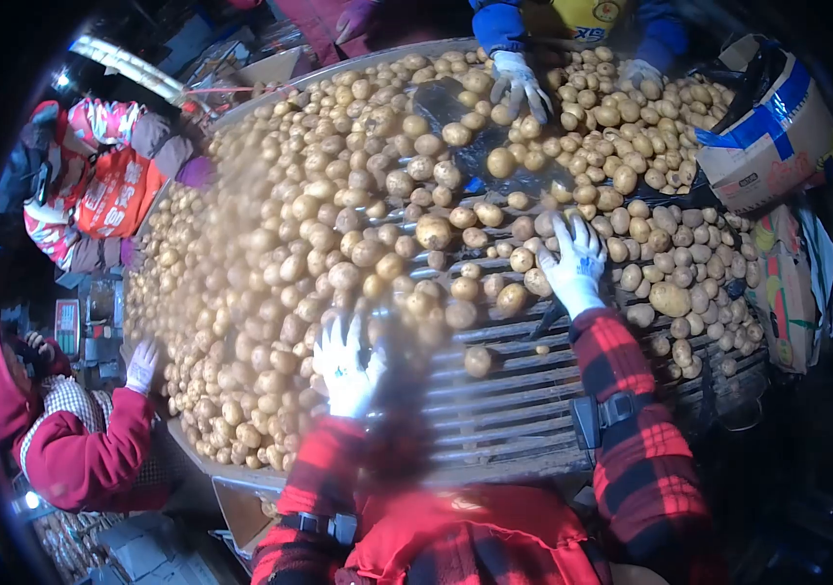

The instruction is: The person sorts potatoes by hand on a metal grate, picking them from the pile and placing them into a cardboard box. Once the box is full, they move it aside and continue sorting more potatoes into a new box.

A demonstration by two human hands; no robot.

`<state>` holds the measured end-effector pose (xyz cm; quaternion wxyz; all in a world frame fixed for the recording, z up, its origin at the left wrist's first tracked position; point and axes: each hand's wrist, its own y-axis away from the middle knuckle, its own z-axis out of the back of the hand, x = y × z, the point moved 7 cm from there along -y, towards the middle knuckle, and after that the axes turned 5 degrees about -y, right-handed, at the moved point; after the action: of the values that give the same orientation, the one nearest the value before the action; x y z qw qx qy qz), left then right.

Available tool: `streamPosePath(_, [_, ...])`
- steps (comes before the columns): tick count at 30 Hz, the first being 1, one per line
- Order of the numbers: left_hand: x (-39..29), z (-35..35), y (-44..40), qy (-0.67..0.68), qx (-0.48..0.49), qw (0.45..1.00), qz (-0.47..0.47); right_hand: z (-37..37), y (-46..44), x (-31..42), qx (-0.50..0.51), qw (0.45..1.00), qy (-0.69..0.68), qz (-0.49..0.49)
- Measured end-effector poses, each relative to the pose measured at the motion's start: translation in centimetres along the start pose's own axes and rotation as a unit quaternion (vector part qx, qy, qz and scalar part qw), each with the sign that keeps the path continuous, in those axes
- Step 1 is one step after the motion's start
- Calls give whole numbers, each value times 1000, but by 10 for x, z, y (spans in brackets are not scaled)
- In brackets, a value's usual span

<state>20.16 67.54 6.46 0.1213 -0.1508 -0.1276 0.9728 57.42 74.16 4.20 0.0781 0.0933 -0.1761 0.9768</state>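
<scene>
Potatoes (290,268) lie heaped over the left and middle of a slatted sorting table (494,419). My left hand (346,369), in a white glove, rests against the near edge of this heap with its fingers spread. Farther right, my right hand (574,261), also gloved in white, has its fingers apart and touches potatoes near the middle of the table. Neither hand is closed round a potato. Between my hands, bare slats show with a few loose potatoes, one of them a single potato (478,362).
Across the table, a co-worker's gloved hand (520,86) reaches over potatoes. Two people stand at the left, one with a gloved hand (141,368) at the table edge. An open cardboard box (762,146) leans at the right, above a second carton (785,292).
</scene>
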Motion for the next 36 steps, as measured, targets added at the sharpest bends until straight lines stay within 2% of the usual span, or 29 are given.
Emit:
streamPosePath(2, [-13, 23, 20, 14, -65, 997, 39, -6, 26, 1, 70, 995, -52, -43])
streamPosePath(4, [-27, 23, 41, 232, -8, 971, 53, -10, 64, 9, 100, 991, -86, -11])
streamPosePath(5, [-39, 16, 46, 368, 85, 923, 75, 4, 73, 22, 104, 990, -95, -15])
streamPosePath(6, [-44, -8, 68, 430, 112, 890, 108, 5, 86, 20, 92, 984, -145, -50])
streamPosePath(7, [-58, -19, 75, 525, 190, 819, 130, 4, 96, 17, 76, 968, -235, -49])
streamPosePath(8, [-72, -31, 81, 635, 229, 708, 206, 10, 99, 20, 60, 943, -323, -48])
streamPosePath(9, [-76, -32, 77, 638, 219, 707, 210, 13, 107, 27, 59, 928, -364, -46])
streamPosePath(10, [-86, -36, 77, 724, 247, 586, 266, 30, 110, 45, 63, 912, -402, -48])
streamPosePath(11, [-97, -37, 76, 793, 269, 448, 313, 34, 112, 66, 160, 892, -422, -11])
streamPosePath(12, [-106, -33, 72, 843, 282, 300, 347, 48, 106, 102, 291, 819, -495, 3])
streamPosePath(14, [-100, -22, 66, 854, 271, 274, 349, 37, 86, 138, 261, 853, -427, 148])
streamPosePath(16, [-91, -20, 69, 843, 266, 311, 349, 19, 30, 164, 177, 926, -298, 153])
streamPosePath(17, [-84, -33, 85, 855, 256, 222, 392, -13, 4, 172, 178, 935, -266, 151])
streamPosePath(18, [-80, -38, 95, 854, 251, 225, 396, -43, -16, 178, 178, 945, -234, 146])
streamPosePath(20, [-78, -37, 105, 894, 201, 108, 387, -78, -33, 194, 260, 951, -124, 117])
streamPosePath(21, [-78, -15, 95, 890, 236, 160, 354, -88, -47, 195, 288, 939, -152, 110])
streamPosePath(22, [-74, -16, 102, 889, 240, 157, 357, -92, -54, 192, 316, 927, -176, 101])
streamPosePath(23, [-67, -21, 111, 894, 220, 152, 359, -83, -57, 192, 299, 921, -228, 100])
streamPosePath(24, [-60, -28, 117, 900, 200, 146, 360, -84, -48, 187, 408, 787, -462, -19])
streamPosePath(25, [-61, -28, 112, 936, 215, 126, 247, -74, -44, 184, 322, 816, -478, 56])
streamPosePath(26, [-63, -22, 105, 937, 215, 120, 246, -59, -28, 179, 234, 832, -486, 128])
streamPosePath(28, [-72, -6, 93, 891, 231, 128, 369, -8, 35, 189, 387, 649, -653, -52])
streamPosePath(29, [-84, 7, 78, 914, 256, 78, 307, -6, 80, 186, 450, 608, -653, -29])
streamPosePath(30, [-85, 3, 83, 911, 266, 75, 305, -4, 120, 182, 509, 563, -651, -7])
streamPosePath(31, [-78, -11, 101, 889, 294, 130, 326, 30, 129, 182, 472, 667, -559, 142])
streamPosePath(32, [-67, -28, 122, 863, 318, 185, 345, 60, 136, 183, 419, 741, -440, 285])
streamPosePath(33, [-59, -45, 150, 877, 332, 164, 306, 54, 140, 164, 371, 773, -443, 260])
streamPosePath(34, [-66, -35, 154, 872, 326, 152, 332, 63, 127, 151, 276, 848, -391, 227])
streamPosePath(36, [-58, -40, 182, 857, 370, 155, 323, 79, 112, 134, 119, 951, -195, 207])
